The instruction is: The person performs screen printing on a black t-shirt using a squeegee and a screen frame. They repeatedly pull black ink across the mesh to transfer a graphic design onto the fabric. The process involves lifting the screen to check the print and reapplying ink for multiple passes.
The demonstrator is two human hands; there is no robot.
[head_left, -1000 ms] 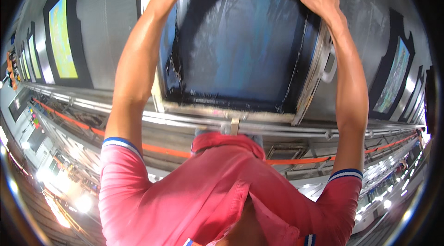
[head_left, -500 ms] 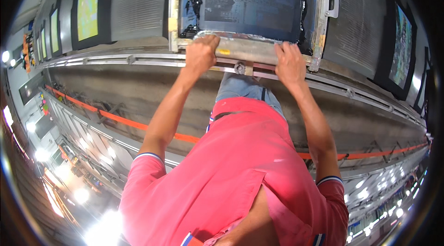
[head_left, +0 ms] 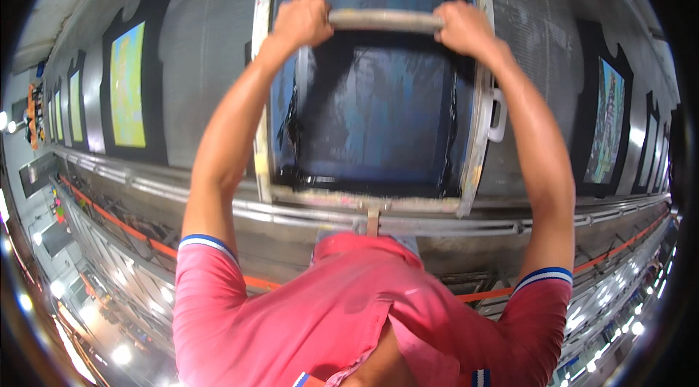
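My left hand (head_left: 303,21) and my right hand (head_left: 464,26) are wrapped round the two ends of a squeegee (head_left: 384,21). Its long pale handle lies crosswise over the far part of a printing screen (head_left: 378,107). The blade is hidden under the handle and its shadow. A pale, stained frame (head_left: 261,117) borders the blue and dark mesh. Thick black ink (head_left: 289,132) lines the mesh along its sides and near edge. Faint dark shapes show in the mesh.
Black shirts with a yellow-green print (head_left: 128,85) lie on the grey table to the left. To the right lies one with a darker multicoloured print (head_left: 606,117). A white handle (head_left: 496,115) sticks out from the frame's right side. A metal rail (head_left: 466,225) runs along the near edge.
Both hands have moved the squeegee from the screen's near edge to its far part. My arms are stretched farther forward, and more of the screen shows.
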